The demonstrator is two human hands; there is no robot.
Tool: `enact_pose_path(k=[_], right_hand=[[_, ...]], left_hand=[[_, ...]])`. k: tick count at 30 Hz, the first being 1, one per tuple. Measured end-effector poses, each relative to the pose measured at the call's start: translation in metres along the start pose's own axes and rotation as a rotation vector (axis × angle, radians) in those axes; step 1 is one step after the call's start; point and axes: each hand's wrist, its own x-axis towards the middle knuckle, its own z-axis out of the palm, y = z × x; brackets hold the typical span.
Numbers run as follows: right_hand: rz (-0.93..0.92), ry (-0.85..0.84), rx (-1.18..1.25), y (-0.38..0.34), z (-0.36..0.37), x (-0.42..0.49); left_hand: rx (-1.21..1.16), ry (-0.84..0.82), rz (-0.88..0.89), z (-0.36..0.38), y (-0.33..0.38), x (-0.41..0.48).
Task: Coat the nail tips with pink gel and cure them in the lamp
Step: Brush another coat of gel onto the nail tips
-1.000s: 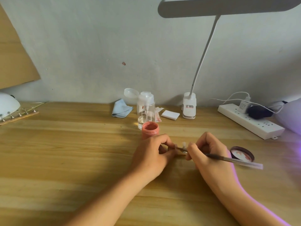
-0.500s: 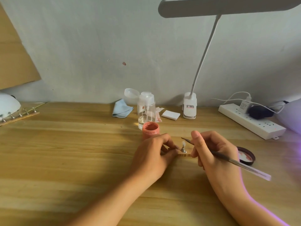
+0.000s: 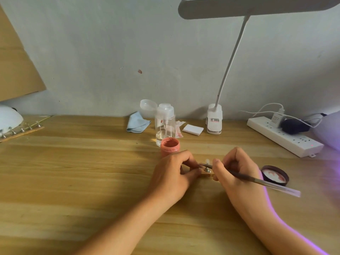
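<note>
Near the middle of the desk [image 3: 73,162], toward its front edge, we see two hands close together. The left hand [image 3: 171,175] curls its fingers round one end of a short wooden strip [image 3: 207,175] and holds it flat on the wood. One pale nail tip [image 3: 207,160] stands on a metal peg on that strip, between the hands. The right hand [image 3: 237,173] grips one brush [image 3: 266,183] like a pen, with its working end just beside the tip. We cannot tell whether it touches. One open pink jar [image 3: 169,147] stands just behind the left hand, and its one lid [image 3: 275,176] lies inside up just right of the right hand. Along the back edge we count one cloth [image 3: 137,123], one bottle [image 3: 164,126], one pad [image 3: 192,129], one desk lamp [image 3: 214,120] and one power strip [image 3: 287,139] with two plugs. At the right edge sits one lamp [image 3: 330,129], casting violet light. At the left edge lie a white dome [image 3: 9,118] and a second strip [image 3: 24,132] with five pegs that we can make out. Bare wood runs widest from there to the left hand and along the front edge.
</note>
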Motion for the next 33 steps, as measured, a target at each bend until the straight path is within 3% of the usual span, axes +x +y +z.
enact_pose_path(k=[4,10,16,22,33], right_hand=[[0.009,-0.027,-0.043,0.003,0.002,0.001],[0.015,0.103,0.022,0.005,-0.001,0.001],[-0.015,0.015,0.000,0.004,0.003,0.001],[-0.010,0.128,0.121,0.003,-0.002,0.000],[-0.058,0.047,0.174,-0.012,-0.005,-0.003]], left_hand=[[-0.026,0.000,-0.004,0.000,0.000,0.001],[-0.049,-0.010,0.003,-0.002,0.001,0.001],[-0.051,0.003,-0.058,0.000,0.000,0.001],[-0.087,-0.019,-0.084,-0.002,0.002,0.001],[-0.075,-0.032,-0.102,-0.002,0.005,0.000]])
